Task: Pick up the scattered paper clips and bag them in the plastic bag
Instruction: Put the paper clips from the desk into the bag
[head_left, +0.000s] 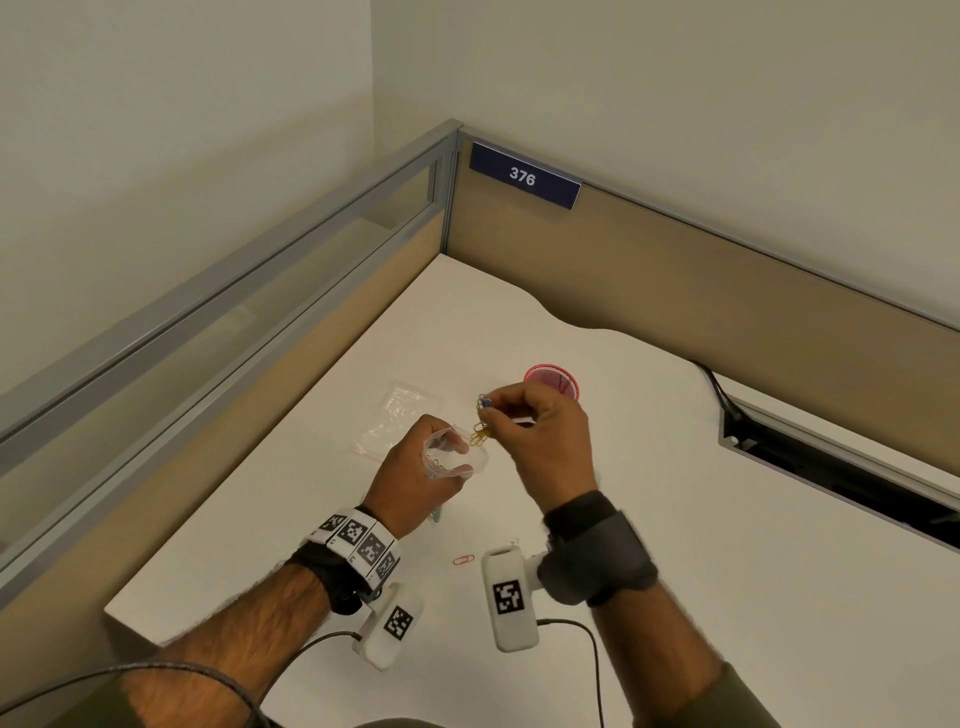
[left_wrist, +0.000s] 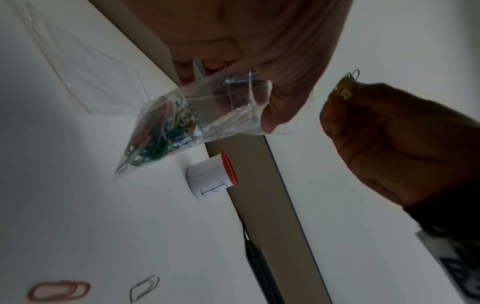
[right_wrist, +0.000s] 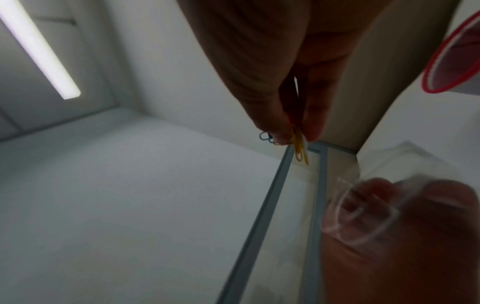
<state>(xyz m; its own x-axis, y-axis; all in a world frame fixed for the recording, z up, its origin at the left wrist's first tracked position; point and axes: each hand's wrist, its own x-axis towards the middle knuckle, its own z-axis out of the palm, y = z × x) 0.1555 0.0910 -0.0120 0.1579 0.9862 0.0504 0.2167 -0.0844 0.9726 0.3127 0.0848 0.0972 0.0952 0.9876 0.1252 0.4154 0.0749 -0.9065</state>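
Now the right hand (head_left: 540, 441) is pinching a few clips (head_left: 480, 423) just right of the bag (head_left: 457, 454), whose mouth the left hand (head_left: 415, 483) is gripping open. Clips look light and slippery; the film soft. Two more clips (left_wrist: 59, 290) are lying near; a red-rimmed cup (head_left: 551, 380) is standing far right, well clear.

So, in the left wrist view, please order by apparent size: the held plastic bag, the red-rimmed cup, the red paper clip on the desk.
1. plastic bag
2. red-rimmed cup
3. red paper clip
The bag is closest to the camera, so its lead is partly nearness.
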